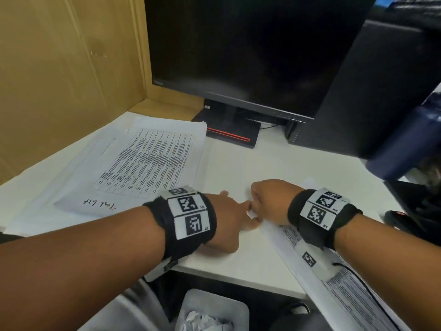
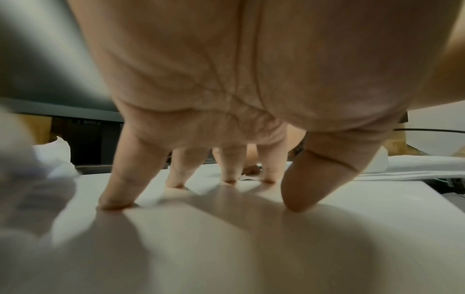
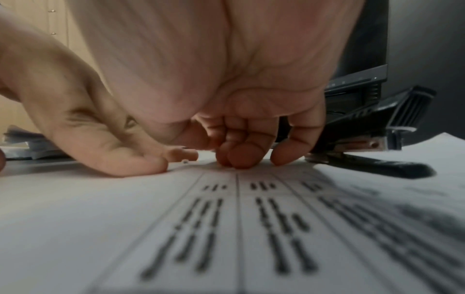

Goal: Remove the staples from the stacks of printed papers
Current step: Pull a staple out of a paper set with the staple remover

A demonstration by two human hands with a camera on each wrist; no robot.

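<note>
On the white table (image 1: 238, 168), near its front edge, two bare hands are meeting at the corner of a printed stack.

Item: left hand (image 1: 226, 218). Fingers are spreading straight, fingertips (image 2: 115, 202) pressing down on the table surface just beside the stack's corner; grip wide, holding nothing.

Item: right hand (image 1: 269, 199). Fingers are curling downward, tips bunching on the top sheet at the corner; grip narrow. Whether a staple is being pinched there cannot be told, though a tiny pale speck (image 3: 185, 161) is showing beside the fingertips.

Item: stack of printed papers (image 1: 317, 266), with tabular text, lying under the right wrist and running off the table's front edge toward the lower right.

Item: second stack of printed papers (image 1: 143, 163), lying at the left rear of the table, well apart from the hands, with handwriting on its near margin.

Item: black stapler (image 3: 372, 143), sitting on the paper just beyond the right fingers in the right wrist view.

Item: dark monitor (image 1: 250, 56), standing at the rear, its base (image 1: 229, 130) showing a red stripe.

Item: waste bin (image 1: 212, 314), sitting below the table edge, crumpled paper inside.

Item: marker wristbands (image 1: 191, 218), one on each wrist.
</note>
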